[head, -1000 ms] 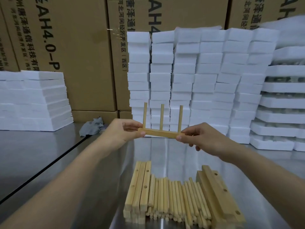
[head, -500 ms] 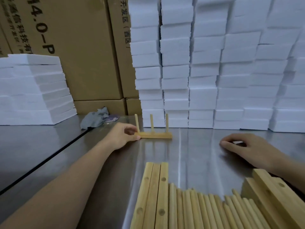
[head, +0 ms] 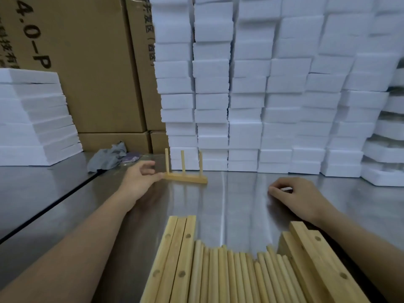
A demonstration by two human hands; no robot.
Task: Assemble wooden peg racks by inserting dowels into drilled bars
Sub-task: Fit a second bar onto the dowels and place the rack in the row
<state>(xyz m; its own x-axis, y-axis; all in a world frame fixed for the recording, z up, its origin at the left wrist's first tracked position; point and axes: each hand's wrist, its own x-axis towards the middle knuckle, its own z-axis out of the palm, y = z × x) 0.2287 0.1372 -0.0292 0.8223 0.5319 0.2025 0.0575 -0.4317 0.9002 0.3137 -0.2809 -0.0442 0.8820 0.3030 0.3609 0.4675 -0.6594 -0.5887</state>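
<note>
An assembled peg rack, a short wooden bar with three upright dowels, stands on the steel table in front of the foam stacks. My left hand lies just left of it with relaxed fingers, one fingertip touching the bar's left end. My right hand rests on the table to the right, well apart from the rack, fingers loosely curled and holding nothing. Near the bottom edge lies a row of loose dowels, with drilled bars on its left and more drilled bars stacked on its right.
Tall stacks of white foam blocks wall off the back and right. A lower foam stack sits at the left, with cardboard boxes behind it. A grey cloth lies behind my left hand. A dark seam crosses the table.
The rack, held in the air by both hands a second ago, now stands on the table. My right hand let go and moved right. My left hand's fingers have loosened from the bar's end.
</note>
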